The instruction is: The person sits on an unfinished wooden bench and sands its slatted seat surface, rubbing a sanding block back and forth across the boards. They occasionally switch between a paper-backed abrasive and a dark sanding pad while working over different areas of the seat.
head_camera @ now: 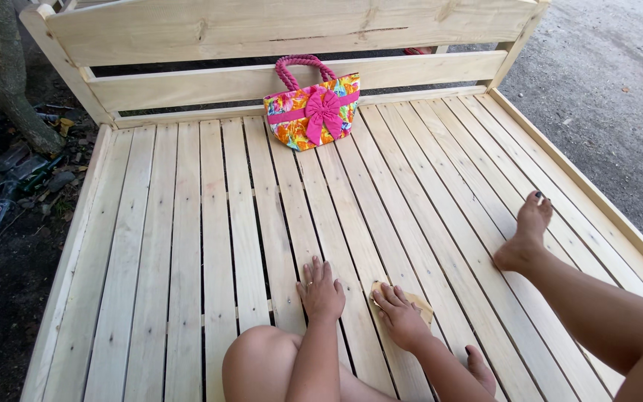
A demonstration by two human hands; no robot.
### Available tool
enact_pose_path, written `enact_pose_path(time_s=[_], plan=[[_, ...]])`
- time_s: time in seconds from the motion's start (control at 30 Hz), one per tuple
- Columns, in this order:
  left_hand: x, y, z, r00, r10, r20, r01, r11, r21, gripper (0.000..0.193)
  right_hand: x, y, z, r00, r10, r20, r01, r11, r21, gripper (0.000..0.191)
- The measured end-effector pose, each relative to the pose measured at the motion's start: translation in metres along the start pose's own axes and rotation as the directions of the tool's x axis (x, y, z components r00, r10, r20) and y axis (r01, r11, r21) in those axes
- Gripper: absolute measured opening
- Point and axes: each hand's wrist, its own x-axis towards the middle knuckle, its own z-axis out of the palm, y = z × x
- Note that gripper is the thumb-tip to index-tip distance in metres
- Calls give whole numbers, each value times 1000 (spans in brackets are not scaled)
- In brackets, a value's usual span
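— So, nearest first: what are the hands doing?
— Both rest on the slats (187, 246) of an unfinished pale wooden bed frame (68, 246), where the person sits. The left hand (321, 290) lies flat on a slat, fingers (314, 269) spread and released, holding nothing. The right hand (400, 316) presses down on a small tan piece of sandpaper (420, 304), fingers bent over its top, pinning it flat against the wood just beside the left hand.
— And around them?
— A bent knee (262, 357) sits close in front of the camera, and the other leg stretches out to the right, its bare foot (526, 238) resting on the slats. Farther off, a bright floral handbag (312, 110) with a pink bow and rope handles leans against the headboard (292, 30). Beyond the frame lie bare dirt with bottles and litter at left, gravel at right.
— What could go wrong?
— My guess: the gaps between slats are open, so the paper's edge may catch or fingertips may slip into a gap. Raw wood could also give splinters to bare skin, and sanding dust would drift toward the bag
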Motion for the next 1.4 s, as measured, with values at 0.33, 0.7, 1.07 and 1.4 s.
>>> enact_pose_path(time_s=[0.33,0.7,1.07,1.4], plan=[[27,14,36,995,92,-28,-86,983,164,67,60,7,11,992,-45,-115,35,996,-87,58],[39,7,57,997,73,-27,-66,976,208,70,119,15,-3,987,-99,-129,96,995,-31,55],[89,46,38,990,-14,138,-77,767,637,52,97,81,-21,908,-171,-383,91,971,-220,59],[92,31,75,1000,16,-21,-8,939,345,70,93,94,39,957,-82,-278,60,994,-88,69]])
